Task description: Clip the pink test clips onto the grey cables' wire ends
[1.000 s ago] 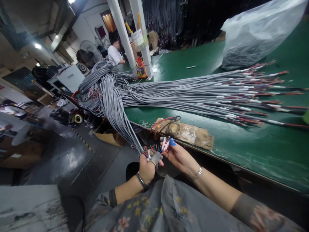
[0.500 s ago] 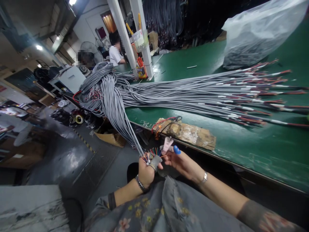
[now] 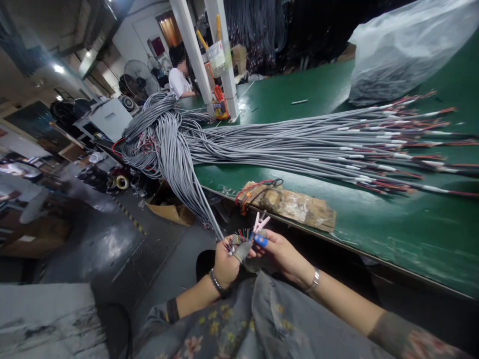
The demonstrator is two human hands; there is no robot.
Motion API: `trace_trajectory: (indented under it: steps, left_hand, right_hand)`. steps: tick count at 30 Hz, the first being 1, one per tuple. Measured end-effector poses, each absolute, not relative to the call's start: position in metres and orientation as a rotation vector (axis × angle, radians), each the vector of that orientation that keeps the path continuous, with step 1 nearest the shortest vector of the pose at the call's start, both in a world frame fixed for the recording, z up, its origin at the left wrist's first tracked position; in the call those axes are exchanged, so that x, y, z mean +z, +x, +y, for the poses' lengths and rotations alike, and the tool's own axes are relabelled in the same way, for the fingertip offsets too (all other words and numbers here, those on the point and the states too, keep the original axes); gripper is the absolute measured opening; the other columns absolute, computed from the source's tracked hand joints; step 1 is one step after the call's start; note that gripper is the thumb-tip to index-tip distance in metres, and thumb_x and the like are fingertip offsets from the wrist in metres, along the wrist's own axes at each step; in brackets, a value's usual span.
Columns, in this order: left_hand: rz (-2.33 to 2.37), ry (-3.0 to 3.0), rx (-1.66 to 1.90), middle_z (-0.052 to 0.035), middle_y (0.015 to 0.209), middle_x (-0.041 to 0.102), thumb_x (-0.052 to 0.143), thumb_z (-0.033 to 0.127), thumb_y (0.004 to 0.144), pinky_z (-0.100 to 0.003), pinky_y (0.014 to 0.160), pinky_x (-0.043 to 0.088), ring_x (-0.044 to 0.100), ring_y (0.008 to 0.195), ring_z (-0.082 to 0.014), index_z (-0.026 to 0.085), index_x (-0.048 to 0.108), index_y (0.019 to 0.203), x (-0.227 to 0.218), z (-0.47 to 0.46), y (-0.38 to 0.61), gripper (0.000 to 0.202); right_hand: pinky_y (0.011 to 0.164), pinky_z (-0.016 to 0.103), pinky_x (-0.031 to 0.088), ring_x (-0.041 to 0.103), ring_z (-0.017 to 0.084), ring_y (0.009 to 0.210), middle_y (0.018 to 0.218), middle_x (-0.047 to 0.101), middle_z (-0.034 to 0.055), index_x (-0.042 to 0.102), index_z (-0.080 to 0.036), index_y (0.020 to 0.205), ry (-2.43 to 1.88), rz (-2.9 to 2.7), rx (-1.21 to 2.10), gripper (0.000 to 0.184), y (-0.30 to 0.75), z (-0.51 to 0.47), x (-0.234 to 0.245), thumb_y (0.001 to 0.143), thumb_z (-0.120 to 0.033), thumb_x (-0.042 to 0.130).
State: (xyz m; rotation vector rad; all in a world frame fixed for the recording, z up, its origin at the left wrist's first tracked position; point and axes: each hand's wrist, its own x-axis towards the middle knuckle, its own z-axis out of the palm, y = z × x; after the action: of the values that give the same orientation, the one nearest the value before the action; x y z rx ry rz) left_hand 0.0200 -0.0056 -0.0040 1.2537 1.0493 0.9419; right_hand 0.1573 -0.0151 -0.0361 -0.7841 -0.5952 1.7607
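Note:
My left hand (image 3: 229, 260), wearing grey finger covers, is closed around the end of a grey cable, with thin coloured wires (image 3: 244, 233) fanning out above its fingers. My right hand (image 3: 277, 249) meets it on the right, its blue-covered thumb pressed against the fingers at the wire ends. A pink clothespin (image 3: 259, 223) stands at the right fingertips, handles spread upward; what its jaws grip is hidden. From the left hand, grey cables (image 3: 183, 164) run up to a large bundle on the green table (image 3: 299, 177).
A worn wooden block (image 3: 299, 207) with red and black leads lies at the table's near edge. Stripped cable ends spread to the right, below a clear plastic bag (image 3: 404, 60). White posts (image 3: 220, 60) rise behind, and a person (image 3: 179, 80) sits beyond. A cardboard box (image 3: 170, 207) stands below left.
My right hand has drawn in toward the wires, and its thumb and fingers have closed. The pink clothespin has turned so that its two handles show apart. My left hand has barely moved.

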Motion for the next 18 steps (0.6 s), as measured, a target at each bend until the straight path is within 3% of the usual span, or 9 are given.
trace_trajectory:
  steps: [4, 10, 18]
  left_hand:
    - [1.023, 1.153, 0.919, -0.0061, 0.058, 0.069, 0.078, 0.044, 0.063, -0.029, 0.057, 0.052, 0.063, 0.052, -0.0166, 0.013, 0.069, 0.072, -0.005, -0.003, 0.018, 0.034]
    - [0.936, 1.115, 0.807, -0.0098, 0.070, 0.073, 0.083, 0.037, 0.058, -0.032, 0.067, 0.054, 0.069, 0.066, -0.0209, 0.012, 0.072, 0.073, -0.006, -0.001, 0.008, 0.031]
    - [0.959, 1.122, 0.978, -0.0092, 0.074, 0.074, 0.082, 0.038, 0.060, -0.032, 0.068, 0.055, 0.070, 0.071, -0.0223, 0.015, 0.072, 0.074, -0.016, -0.003, 0.012, 0.029]
  right_hand:
    - [0.051, 0.023, 0.033, 0.047, 0.010, 0.051, 0.054, 0.059, -0.0006, 0.062, -0.018, 0.065, -0.790, -0.539, 1.784, 0.035, 0.156, -0.016, -0.037, 0.057, -0.044, 0.084]
    - [0.052, 0.024, 0.039, 0.048, 0.010, 0.050, 0.055, 0.056, -0.0021, 0.064, -0.018, 0.067, -0.742, -0.455, 1.804, 0.028, 0.161, -0.012, -0.044, 0.063, -0.039, 0.082]
    - [0.059, 0.027, 0.046, 0.055, 0.014, 0.063, 0.074, 0.066, 0.0034, 0.071, -0.020, 0.078, -0.686, -0.472, 1.708, 0.037, 0.172, 0.010, -0.044, 0.070, -0.056, 0.071]
